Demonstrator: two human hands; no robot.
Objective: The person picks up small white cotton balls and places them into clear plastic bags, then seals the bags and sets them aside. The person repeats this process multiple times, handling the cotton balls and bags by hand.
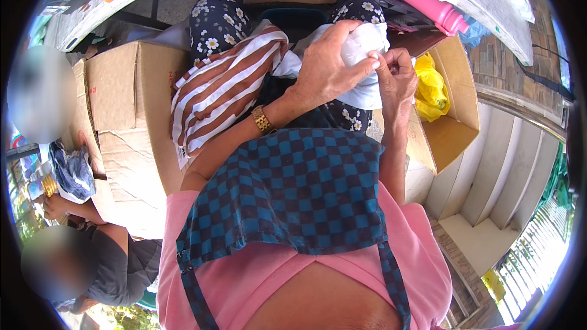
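Note:
Above my right thigh, my left hand [328, 62] curves around a bundle of thin, translucent white material [360, 46], possibly plastic. My right hand [398, 73] pinches at its edge, thumb close to the left thumb. Pale blue-grey cloth [364, 89] hangs beneath both hands over my knee. A brown-and-white striped cloth [229, 89] with a white tag drapes across my left thigh. The lower part of the bundle is hidden behind my fingers.
A large cardboard box [119, 87] stands at my left. At my right an open carton [451, 133] holds a yellow plastic bag [431, 89]. A pink bottle [426, 7] lies near the table edge [500, 23]. Another person [110, 256] is at the lower left.

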